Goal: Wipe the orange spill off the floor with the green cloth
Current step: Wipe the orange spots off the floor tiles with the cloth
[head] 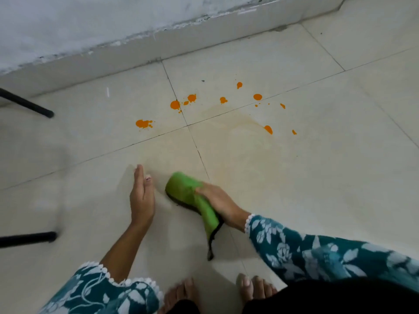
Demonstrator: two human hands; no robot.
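Observation:
Orange spill [175,105] lies as several separate blobs and small drops across the pale floor tiles, from the left blob to the right drops, with a faint yellowish smear between them. My right hand [218,200] presses a bunched green cloth [184,188] with a dark edge against the floor, well short of the blobs. My left hand [141,196] rests on its edge on the tile just left of the cloth, fingers straight and together, holding nothing.
A grey wall base [158,41] runs along the far side. Two black furniture legs [27,104] reach in from the left edge. My bare toes [249,288] are at the bottom. Tile joints cross under the spill.

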